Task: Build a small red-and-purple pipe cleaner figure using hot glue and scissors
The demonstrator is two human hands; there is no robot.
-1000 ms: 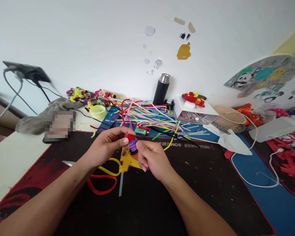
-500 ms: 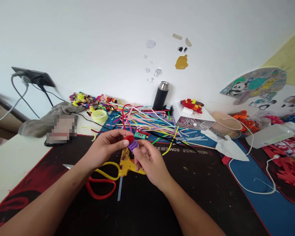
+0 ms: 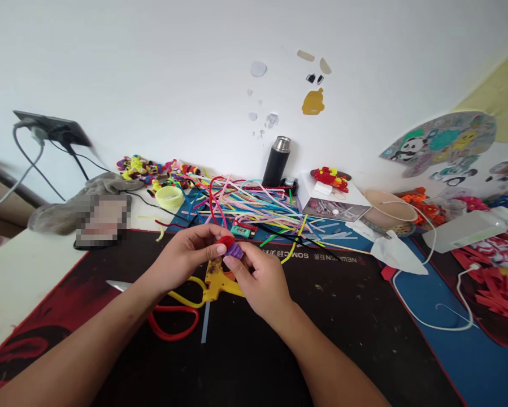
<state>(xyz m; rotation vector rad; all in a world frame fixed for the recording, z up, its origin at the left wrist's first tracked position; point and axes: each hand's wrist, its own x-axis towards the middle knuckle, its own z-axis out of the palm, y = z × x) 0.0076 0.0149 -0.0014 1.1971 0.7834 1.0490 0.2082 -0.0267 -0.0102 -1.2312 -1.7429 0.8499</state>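
Note:
A small red and purple piece of coiled pipe cleaner (image 3: 234,250) is held up between my two hands. My left hand (image 3: 190,252) pinches its red end between thumb and fingers. On the purple end, my right hand (image 3: 262,277) closes with thumb and fingertips, which partly hide it. Below the hands lies a yellow glue gun (image 3: 213,282) with a pale glue stick (image 3: 205,322) at its rear. Scissors with one yellow and one red handle (image 3: 175,325) rest to its left, partly behind my left forearm.
Many loose pipe cleaners (image 3: 254,203) lie along the back, before a black thermos (image 3: 277,162). A white drawer box (image 3: 334,198) stands right of it. At left are a phone (image 3: 103,220) and a yellow tape roll (image 3: 170,198). A white cable (image 3: 431,327) curls at right.
My right hand has shifted slightly up and in, its thumb now higher over the purple part. The piece has turned a little, and the view has tilted slightly.

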